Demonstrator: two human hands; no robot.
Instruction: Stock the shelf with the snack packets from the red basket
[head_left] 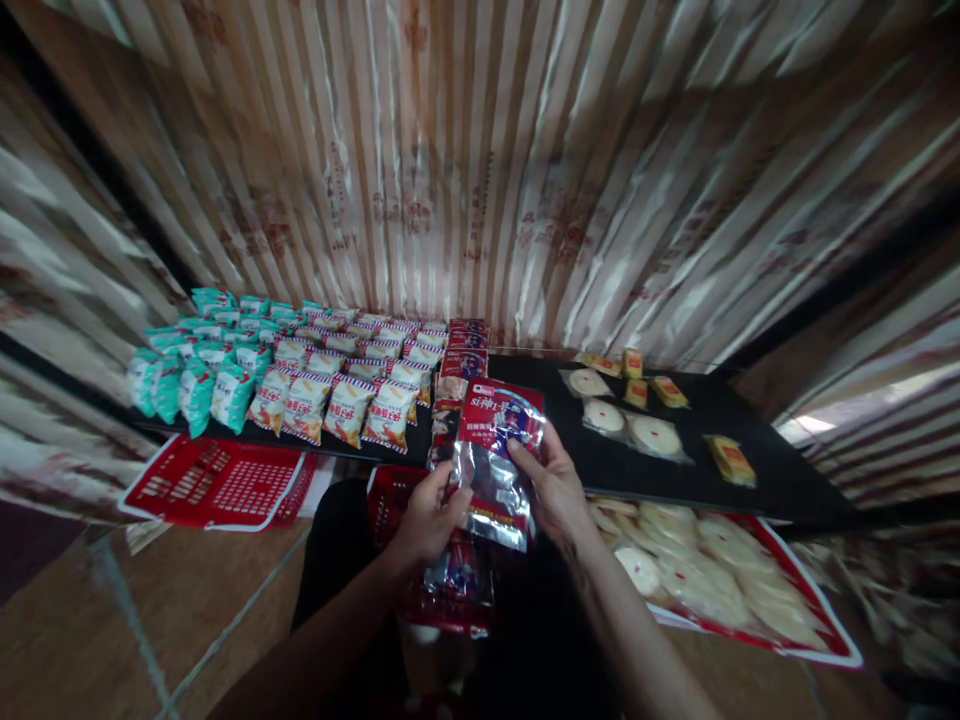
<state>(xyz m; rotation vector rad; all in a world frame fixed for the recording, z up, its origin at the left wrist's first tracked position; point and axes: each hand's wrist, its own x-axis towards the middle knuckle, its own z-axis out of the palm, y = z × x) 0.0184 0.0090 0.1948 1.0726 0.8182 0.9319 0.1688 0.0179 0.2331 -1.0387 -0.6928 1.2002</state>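
Note:
Both my hands hold a red and silver snack pouch [495, 470] upright in front of me, above my lap. My left hand [433, 512] pinches its lower left edge. My right hand [553, 485] grips the right side, thumb lying across the front. Just behind the pouch, a row of similar red packets [465, 360] runs back along the black shelf [540, 375]. Below my hands, more red packets [454, 580] lie by a red basket [386, 492], partly hidden by my left arm.
White and orange snack bags [349, 410] and teal bags [196, 395] stand in rows on the left. Round flat packs [654, 436] and small yellow packets [729, 460] lie on the right. One red basket [217, 482] sits below left; another basket [832, 620], full of round packs, below right.

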